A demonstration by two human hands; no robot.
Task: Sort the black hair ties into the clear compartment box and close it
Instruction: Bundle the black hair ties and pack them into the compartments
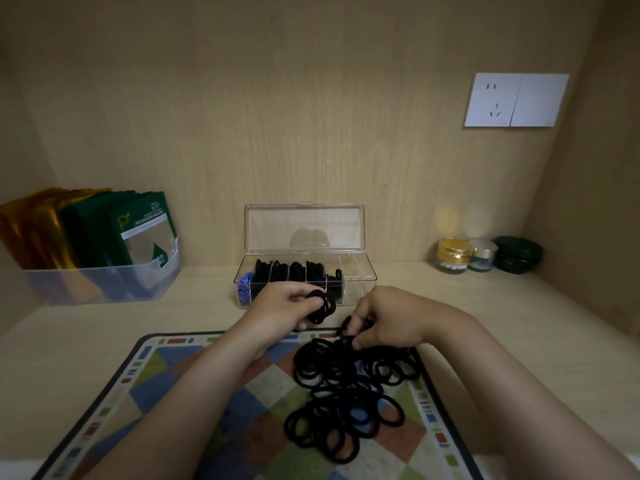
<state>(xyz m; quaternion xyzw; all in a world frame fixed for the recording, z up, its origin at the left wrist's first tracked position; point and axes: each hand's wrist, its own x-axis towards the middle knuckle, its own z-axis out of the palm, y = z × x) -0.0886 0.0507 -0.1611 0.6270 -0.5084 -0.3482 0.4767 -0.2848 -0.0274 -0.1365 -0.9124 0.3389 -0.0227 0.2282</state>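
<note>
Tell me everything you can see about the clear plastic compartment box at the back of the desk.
The clear plastic compartment box is a long, transparent, hard-looking case standing on the pale wooden surface near the back wall. Its hinged lid stands open, upright behind the base. Dividers split the base into a row of cells: blue pieces sit in the leftmost, black hair ties the next few, the rightmost look empty.

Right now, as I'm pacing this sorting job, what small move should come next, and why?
Probably the left hand should drop its bundle of ties into the clear box: its lid stands open, the right-end compartments look empty, and the pile is large.
</note>
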